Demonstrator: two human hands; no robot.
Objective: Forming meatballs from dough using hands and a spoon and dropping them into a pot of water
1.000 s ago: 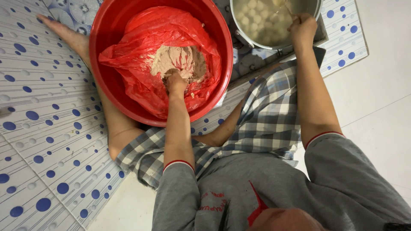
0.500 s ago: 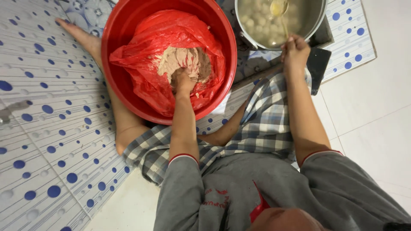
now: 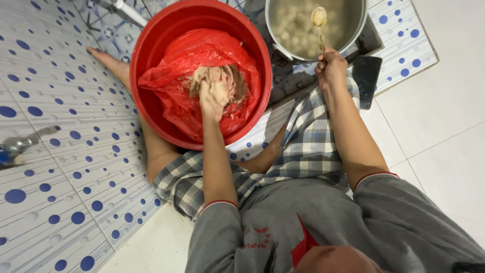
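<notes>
I sit on the floor with a large red basin (image 3: 151, 65) between my legs. A red plastic bag (image 3: 172, 91) lines it and holds a lump of brownish paste (image 3: 222, 78). My left hand (image 3: 213, 98) is pressed into that paste, fingers closed around some of it. My right hand (image 3: 331, 68) grips the handle of a spoon (image 3: 319, 20) whose bowl carries a pale ball over a metal pot (image 3: 361, 25). The pot holds cloudy water with several pale balls (image 3: 295, 28) in it.
A wall of white tiles with blue dots (image 3: 50, 151) rises on the left, with a metal tap (image 3: 20, 146) sticking out. The pot stands on a dark stove (image 3: 366, 73). Plain white floor tiles (image 3: 434, 126) lie to the right.
The view has shifted, so basin and pot sit lower in the picture. My right hand has lifted the spoon with a ball over the pot. My left hand stays in the paste.
</notes>
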